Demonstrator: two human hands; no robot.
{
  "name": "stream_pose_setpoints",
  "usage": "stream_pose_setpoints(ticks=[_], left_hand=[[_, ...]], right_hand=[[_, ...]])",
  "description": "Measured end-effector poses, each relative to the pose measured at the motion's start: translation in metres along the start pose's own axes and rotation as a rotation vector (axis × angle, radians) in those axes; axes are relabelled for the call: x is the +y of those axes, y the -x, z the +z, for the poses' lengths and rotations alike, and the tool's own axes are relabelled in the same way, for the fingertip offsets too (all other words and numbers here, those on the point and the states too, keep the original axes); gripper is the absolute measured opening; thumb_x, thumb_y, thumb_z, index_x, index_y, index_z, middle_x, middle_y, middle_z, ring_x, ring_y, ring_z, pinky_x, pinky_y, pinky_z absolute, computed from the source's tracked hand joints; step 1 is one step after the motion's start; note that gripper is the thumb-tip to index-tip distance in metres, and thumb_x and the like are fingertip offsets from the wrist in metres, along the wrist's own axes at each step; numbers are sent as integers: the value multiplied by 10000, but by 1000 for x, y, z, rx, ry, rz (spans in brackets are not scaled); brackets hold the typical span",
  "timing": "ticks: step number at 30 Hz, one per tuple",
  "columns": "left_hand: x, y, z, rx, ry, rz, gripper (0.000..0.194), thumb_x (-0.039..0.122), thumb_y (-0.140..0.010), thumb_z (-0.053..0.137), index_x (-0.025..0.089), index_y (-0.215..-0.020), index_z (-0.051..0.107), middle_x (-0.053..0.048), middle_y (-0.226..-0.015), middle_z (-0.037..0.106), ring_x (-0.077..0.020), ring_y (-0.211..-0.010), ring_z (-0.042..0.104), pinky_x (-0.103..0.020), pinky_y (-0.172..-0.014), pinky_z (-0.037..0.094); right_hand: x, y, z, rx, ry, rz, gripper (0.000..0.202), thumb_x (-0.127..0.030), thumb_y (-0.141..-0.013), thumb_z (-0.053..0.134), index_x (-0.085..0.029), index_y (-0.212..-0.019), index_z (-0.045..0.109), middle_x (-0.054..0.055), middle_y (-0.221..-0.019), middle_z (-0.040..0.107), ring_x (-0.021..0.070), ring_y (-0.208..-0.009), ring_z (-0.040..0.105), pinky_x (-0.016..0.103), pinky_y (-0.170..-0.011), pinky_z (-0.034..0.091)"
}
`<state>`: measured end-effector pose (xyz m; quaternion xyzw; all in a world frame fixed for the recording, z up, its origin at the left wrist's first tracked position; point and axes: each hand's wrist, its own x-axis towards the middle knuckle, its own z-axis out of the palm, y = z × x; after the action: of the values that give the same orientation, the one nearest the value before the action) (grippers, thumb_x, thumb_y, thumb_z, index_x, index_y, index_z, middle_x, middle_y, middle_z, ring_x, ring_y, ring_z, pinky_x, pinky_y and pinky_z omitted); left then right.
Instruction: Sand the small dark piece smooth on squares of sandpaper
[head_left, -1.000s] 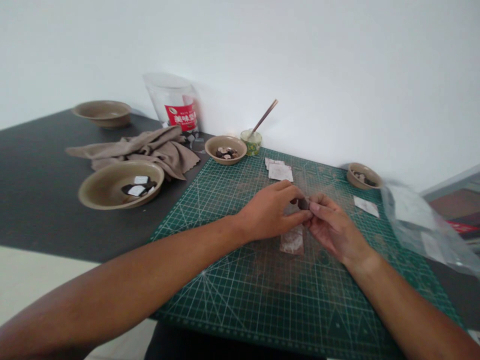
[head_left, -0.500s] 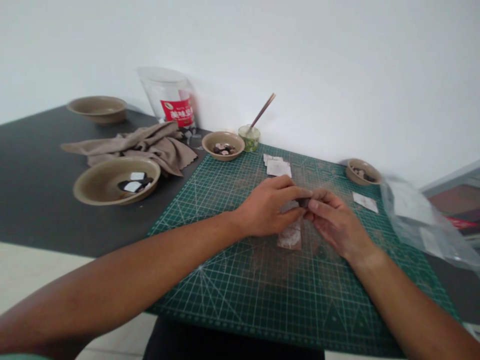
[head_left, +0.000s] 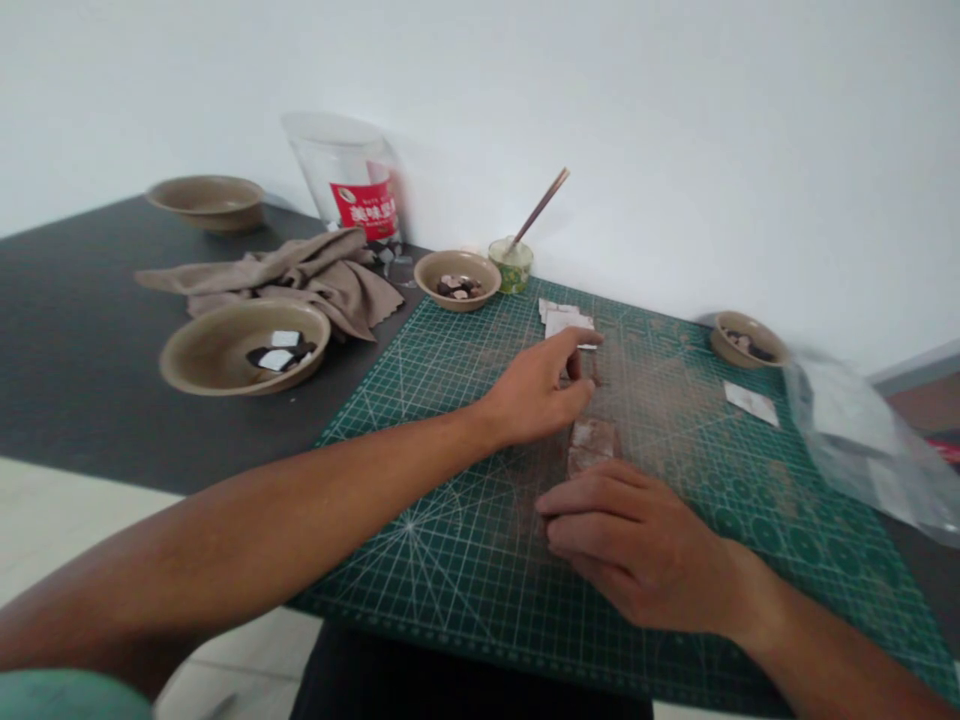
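Observation:
My left hand (head_left: 541, 392) hovers over the cutting mat with thumb and index finger apart, and I see nothing between them. Past its index fingertip lie pale square pieces (head_left: 564, 322), partly overlapping. Below it is a flat, brown-smeared strip of pale tiles or cards (head_left: 594, 440). My right hand (head_left: 637, 540) is closed, palm down, at the near end of that strip and covers part of it. Its fingertips press together near the mat; whatever they hold, if anything, is hidden.
The green cutting mat (head_left: 465, 570) carries brown dust. Around it are a bowl of dark and pinkish pieces (head_left: 427, 285), a cup with a stick (head_left: 511, 272), a small bowl (head_left: 724, 350), a plastic bag (head_left: 862, 440), a bowl with white-topped pieces (head_left: 195, 360), a cloth (head_left: 300, 275) and a clear jar (head_left: 345, 175).
My hands were together over the strip, fingertips meeting at a small dark piece. They have parted: the right hand came down nearer me, and the left opened its fingers. The view shifted slightly.

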<state>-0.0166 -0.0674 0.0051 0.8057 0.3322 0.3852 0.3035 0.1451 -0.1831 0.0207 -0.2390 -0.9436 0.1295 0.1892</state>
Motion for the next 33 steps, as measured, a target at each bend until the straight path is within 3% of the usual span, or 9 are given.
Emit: stream_pose_setpoints(ticks=[4, 8, 11, 14, 19, 22, 27, 30, 33], left_hand=[[0, -1, 2, -13, -4, -12, 437, 223, -851, 538, 159, -1283, 554, -13, -882, 634, -151, -781, 586, -293, -708, 476], [-2, -2, 4, -19, -9, -26, 420, 237, -859, 539, 155, -1270, 567, -14, -880, 639, -154, -789, 590, -296, -719, 482], [-3, -2, 4, -13, -22, -35, 412, 240, -864, 539, 156, -1266, 574, -12, -880, 638, -149, -788, 591, -292, -723, 482], [-3, -3, 5, -21, -33, -47, 406, 241, -866, 540, 156, -1262, 575, -7, -875, 641, -145, -780, 594, -291, -730, 485], [-2, -3, 5, -16, -35, -43, 356, 258, -872, 538, 157, -1206, 612, -13, -883, 651, -148, -793, 597, -299, -758, 493], [-1, -2, 4, -37, -22, -40, 302, 304, -907, 510, 154, -1125, 656, -33, -923, 671, -163, -844, 606, -317, -788, 504], [-3, -3, 3, -32, 27, -19, 316, 362, -987, 426, 175, -1101, 654, -47, -1041, 701, -181, -980, 636, -346, -894, 509], [-2, -2, 4, -24, 71, 39, 341, 376, -1019, 393, 190, -1144, 650, -52, -1112, 698, -178, -1054, 636, -337, -943, 497], [1, 1, 4, -30, 96, 104, 370, 406, -1013, 439, 184, -1254, 610, -64, -1114, 684, -164, -976, 642, -308, -868, 518]], right_hand=[[4, 2, -1, -32, 13, 19, 190, -84, -924, 555, -196, -1054, 635, 46, -1137, 741, 187, -981, 665, 369, -923, 524], [6, 2, 2, 59, 7, 9, 162, -101, -932, 566, -194, -1052, 624, 56, -1166, 736, 187, -994, 665, 375, -943, 515], [5, 1, 3, -25, -7, 17, 151, -91, -929, 564, -200, -1014, 625, 33, -1135, 743, 184, -982, 659, 367, -928, 517], [4, 1, 4, 6, 20, 4, 143, -102, -927, 575, -195, -1022, 628, 41, -1189, 732, 189, -978, 641, 378, -932, 509], [6, 0, 3, -63, 12, -30, 160, -84, -916, 581, -211, -1002, 627, 39, -1165, 740, 196, -956, 642, 386, -893, 521], [13, 2, -5, 194, -124, 71, 188, -107, -930, 596, -257, -1035, 637, 42, -1165, 729, 198, -990, 661, 407, -905, 528], [34, 8, -19, 701, -546, 546, 83, -195, -888, 703, -275, -900, 688, 31, -1125, 711, 199, -1032, 657, 367, -891, 534], [45, 5, -19, 826, -971, 694, 76, -236, -848, 752, -246, -840, 678, 0, -1038, 706, 114, -774, 631, 245, -700, 535], [49, 1, -17, 875, -1281, 770, 139, -248, -807, 796, -235, -861, 669, -39, -839, 664, 63, -603, 551, 164, -544, 478]])
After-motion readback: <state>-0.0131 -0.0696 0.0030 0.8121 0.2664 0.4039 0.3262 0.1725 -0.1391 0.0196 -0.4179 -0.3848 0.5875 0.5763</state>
